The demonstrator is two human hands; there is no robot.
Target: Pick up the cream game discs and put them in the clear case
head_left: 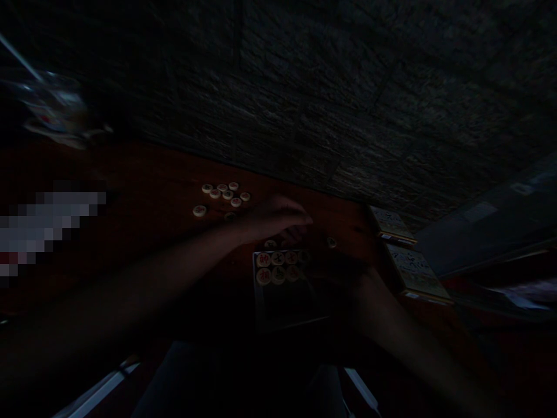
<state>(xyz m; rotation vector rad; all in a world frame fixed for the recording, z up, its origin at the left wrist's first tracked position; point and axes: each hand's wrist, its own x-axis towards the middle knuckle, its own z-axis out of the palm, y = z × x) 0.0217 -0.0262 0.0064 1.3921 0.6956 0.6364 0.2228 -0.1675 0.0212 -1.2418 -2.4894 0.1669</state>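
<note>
A shallow open box point(256, 305) holds two rows of round Chinese chess pieces point(278, 274) with red and dark characters; its nearer part is dark. Just beyond its far edge my left hand point(282, 216) hovers over the table, fingers curled downward; whatever they hold, if anything, is hidden. A loose piece point(270, 244) lies below that hand, by the box's far edge. My right hand point(354, 281) is at the box's right side, its fingers lost in shadow. Farther left, several loose pieces point(228, 195) are scattered on the table. A single piece point(332, 242) lies to the right.
Two flat printed boxes point(418, 270) lie along the right side of the reddish wooden table point(143, 180). A rough stone wall point(278, 104) rises behind it. At the far left stands a clear cup point(61, 107) with a straw. The scene is very dark.
</note>
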